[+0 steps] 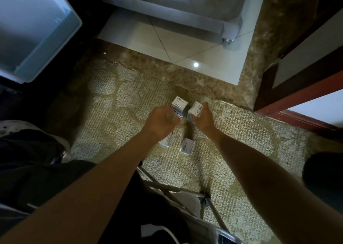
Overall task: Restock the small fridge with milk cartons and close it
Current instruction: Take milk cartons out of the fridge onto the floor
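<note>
Four small white milk cartons stand on a beige rug in the head view. My left hand (163, 120) grips the far left carton (179, 105). My right hand (203, 118) grips the far right carton (195, 109). Closer to me, a third carton (187, 146) stands free on the rug. The fourth carton (166, 141) is partly hidden under my left wrist. The open fridge door (37, 34), pale and lit, shows at the upper left; the fridge interior is out of view.
The woven rug (130, 99) covers the floor around the cartons. Beyond it are a brown stone border and white tiles (167, 41). A grey wheeled frame (185, 17) stands at the top. A red-brown door frame (297, 95) is at the right. Metal stool legs (176, 190) are below.
</note>
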A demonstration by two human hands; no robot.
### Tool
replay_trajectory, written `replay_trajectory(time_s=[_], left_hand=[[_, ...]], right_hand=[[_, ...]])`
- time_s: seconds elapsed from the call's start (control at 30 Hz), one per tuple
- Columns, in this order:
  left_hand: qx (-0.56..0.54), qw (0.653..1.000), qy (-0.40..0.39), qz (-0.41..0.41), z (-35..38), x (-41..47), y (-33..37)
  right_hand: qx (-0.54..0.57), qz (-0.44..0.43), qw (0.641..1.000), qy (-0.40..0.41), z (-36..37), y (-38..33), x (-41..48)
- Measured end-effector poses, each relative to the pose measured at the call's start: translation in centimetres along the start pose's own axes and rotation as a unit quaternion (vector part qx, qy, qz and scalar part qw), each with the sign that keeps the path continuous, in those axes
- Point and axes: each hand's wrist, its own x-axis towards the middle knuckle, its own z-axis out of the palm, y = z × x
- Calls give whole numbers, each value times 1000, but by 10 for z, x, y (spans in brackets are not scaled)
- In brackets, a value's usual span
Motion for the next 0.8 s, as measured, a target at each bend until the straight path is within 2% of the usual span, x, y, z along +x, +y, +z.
replay_trajectory(time_s=[0.27, 0.33, 0.4, 0.43, 0.5, 0.63, 0.8], left_hand=[[-24, 999, 27, -5, -10, 2, -5], [-31, 999, 29, -15, -13, 1, -7], [-40, 998, 38, -26, -17, 0, -7], [-40, 998, 45, -28, -21, -1, -6], [-38, 996, 70, -32, -31, -1, -5], [-45, 990, 128, -34, -64, -5, -3], [-77, 964, 251, -33, -138, -22, -9]], right_hand=[[-116, 39, 992, -12, 20, -9, -1], [-183, 38, 982, -11, 19, -14, -4], [-305, 25, 952, -8, 15, -21, -9], [-362, 5, 932, -6, 11, -27, -13], [-409, -54, 911, 5, 3, -44, -19], [-348, -181, 920, 17, -3, -106, -37], [-285, -324, 902, 28, 15, -215, -71]])
